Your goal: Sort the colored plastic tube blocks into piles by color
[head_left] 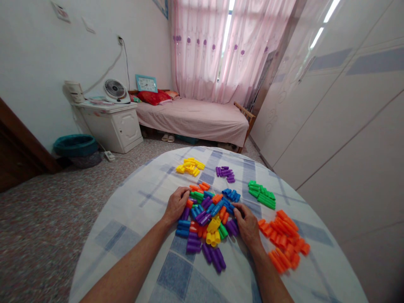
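A mixed heap of coloured plastic tube pieces (208, 219) lies in the middle of a round table (132, 219) under a white and blue checked cloth. My left hand (176, 205) rests on the heap's left edge, fingers curled over orange and green pieces. My right hand (248, 225) lies at the heap's right edge, fingers bent and touching blue and purple pieces. Sorted groups lie around: yellow pieces (190, 166), purple pieces (225, 173), green pieces (261, 195) and orange pieces (284, 240).
Beyond the table stand a bed with a pink cover (195, 118), a white cabinet (112, 126) carrying a small fan (115, 90), and a teal basin (75, 145) on the floor. White wardrobe doors (341, 109) line the right side.
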`<state>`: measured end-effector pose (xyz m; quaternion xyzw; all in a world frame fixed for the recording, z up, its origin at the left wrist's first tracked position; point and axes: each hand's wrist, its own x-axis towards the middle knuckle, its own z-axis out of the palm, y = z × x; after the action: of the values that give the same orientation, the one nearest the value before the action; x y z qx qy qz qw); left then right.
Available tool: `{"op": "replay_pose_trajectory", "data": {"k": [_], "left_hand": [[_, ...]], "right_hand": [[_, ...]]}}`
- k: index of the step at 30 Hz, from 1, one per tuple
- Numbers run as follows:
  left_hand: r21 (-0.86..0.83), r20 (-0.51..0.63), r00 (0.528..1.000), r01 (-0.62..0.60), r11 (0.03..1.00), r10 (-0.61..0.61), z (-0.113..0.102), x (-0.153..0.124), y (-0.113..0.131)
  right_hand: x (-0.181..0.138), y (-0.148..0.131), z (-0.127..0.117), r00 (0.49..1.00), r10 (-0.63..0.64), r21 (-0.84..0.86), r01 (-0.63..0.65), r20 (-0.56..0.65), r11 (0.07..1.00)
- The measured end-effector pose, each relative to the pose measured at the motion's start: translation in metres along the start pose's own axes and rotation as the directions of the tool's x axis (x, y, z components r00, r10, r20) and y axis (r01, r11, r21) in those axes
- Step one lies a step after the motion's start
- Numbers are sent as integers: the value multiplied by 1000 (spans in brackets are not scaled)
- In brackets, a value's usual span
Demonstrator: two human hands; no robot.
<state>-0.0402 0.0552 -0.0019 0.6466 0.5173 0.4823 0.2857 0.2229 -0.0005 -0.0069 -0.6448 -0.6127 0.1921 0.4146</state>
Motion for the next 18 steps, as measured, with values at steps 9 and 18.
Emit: {"op": "replay_pose_trajectory", "data": {"k": [9,18], "left_hand": [[161,53,982,-187,969,180,3,-5,9],[94,130,978,-176,980,163,-1,-4,8]], "right_hand": [[0,-2,0,1000,15,7,-15,0,1000],[0,-4,0,1000,13,-11,-13,-3,1000]]}}
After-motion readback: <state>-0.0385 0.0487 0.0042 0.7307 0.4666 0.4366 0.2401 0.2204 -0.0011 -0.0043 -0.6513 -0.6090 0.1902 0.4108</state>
